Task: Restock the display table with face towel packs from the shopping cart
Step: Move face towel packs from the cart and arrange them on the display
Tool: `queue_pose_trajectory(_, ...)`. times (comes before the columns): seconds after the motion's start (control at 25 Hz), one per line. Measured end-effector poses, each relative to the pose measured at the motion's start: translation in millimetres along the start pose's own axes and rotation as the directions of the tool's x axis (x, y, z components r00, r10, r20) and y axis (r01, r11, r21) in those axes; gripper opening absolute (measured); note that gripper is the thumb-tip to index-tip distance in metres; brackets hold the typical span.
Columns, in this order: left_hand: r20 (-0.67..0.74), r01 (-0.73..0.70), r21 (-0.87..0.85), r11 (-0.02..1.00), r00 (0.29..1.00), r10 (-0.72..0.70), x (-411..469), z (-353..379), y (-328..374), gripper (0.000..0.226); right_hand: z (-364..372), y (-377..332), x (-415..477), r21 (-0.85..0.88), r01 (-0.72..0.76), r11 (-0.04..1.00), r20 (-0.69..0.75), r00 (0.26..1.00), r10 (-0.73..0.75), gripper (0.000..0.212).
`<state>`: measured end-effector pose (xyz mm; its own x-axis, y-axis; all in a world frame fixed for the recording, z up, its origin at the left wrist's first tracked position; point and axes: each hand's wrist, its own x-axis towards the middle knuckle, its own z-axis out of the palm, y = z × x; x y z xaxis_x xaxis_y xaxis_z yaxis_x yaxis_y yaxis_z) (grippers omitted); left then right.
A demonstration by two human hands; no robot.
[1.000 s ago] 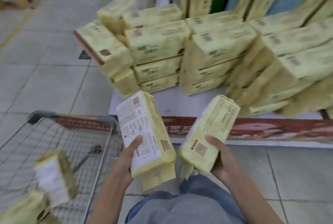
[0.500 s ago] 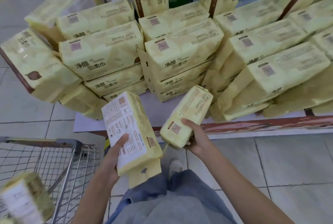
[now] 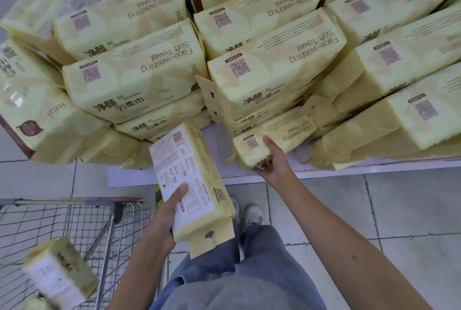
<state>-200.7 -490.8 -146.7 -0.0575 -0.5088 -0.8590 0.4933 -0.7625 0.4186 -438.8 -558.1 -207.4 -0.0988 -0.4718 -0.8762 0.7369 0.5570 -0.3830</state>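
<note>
My left hand (image 3: 169, 212) grips a yellow face towel pack (image 3: 192, 175) upright in front of me, its white printed back facing up. My right hand (image 3: 273, 160) holds a second yellow pack (image 3: 287, 136) by its near end, thumb on top, and the pack lies on the white display table (image 3: 224, 140) against the bottom of the middle stack. Stacks of the same yellow packs (image 3: 139, 72) fill the table. The wire shopping cart (image 3: 74, 222) stands at lower left with a pack (image 3: 59, 274) inside.
Grey floor tiles (image 3: 399, 209) lie right of my legs. The table's front edge (image 3: 349, 172) runs across the middle. Leaning packs overhang the table's left corner above the cart. My feet stand just before the table.
I have stepped closer to the table. My right hand has moved forward and laid its pack down on the table under the middle stack. The left hand still holds its pack.
</note>
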Motion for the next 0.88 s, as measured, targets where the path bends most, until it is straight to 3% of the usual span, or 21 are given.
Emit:
queue_pose_trajectory(0.44,0.05,0.064,0.045,0.997,0.997,-0.066,-1.4,16.9,-8.5,0.038,-0.5,-2.3,-8.0,-0.124,0.067,0.99,-0.2,0.975,-0.091,0.07)
queue_pose_trajectory(0.56,0.05,0.024,0.066,0.998,0.998,-0.027,-10.2,20.9,-13.5,0.041,-5.0,-1.0,-20.7,-0.149,0.047,0.988,-0.29,0.953,-0.089,0.081)
queue_pose_trajectory(0.64,0.025,-0.051,0.115,0.992,0.999,0.048,-16.3,22.0,-17.6,0.05,-11.2,2.0,-37.9,-0.163,0.101,0.981,-0.312,0.938,-0.149,0.073)
queue_pose_trajectory(0.72,-0.006,-0.135,0.206,0.969,0.99,0.139,-26.0,20.9,-20.1,0.067,-11.3,5.6,-64.1,-0.22,0.131,0.967,-0.2,0.964,-0.176,0.055)
queue_pose_trajectory(0.8,-0.036,-0.231,0.365,0.902,0.965,0.261,-37.3,17.7,-19.1,0.083,-2.1,6.2,-93.3,-0.337,0.103,0.936,0.013,0.994,-0.105,0.049)
queue_pose_trajectory(0.88,-0.016,-0.333,0.643,0.689,0.894,0.448,-48.1,16.4,-15.8,0.088,13.3,0.2,-118.6,-0.423,0.12,0.898,0.215,0.976,-0.029,0.061)
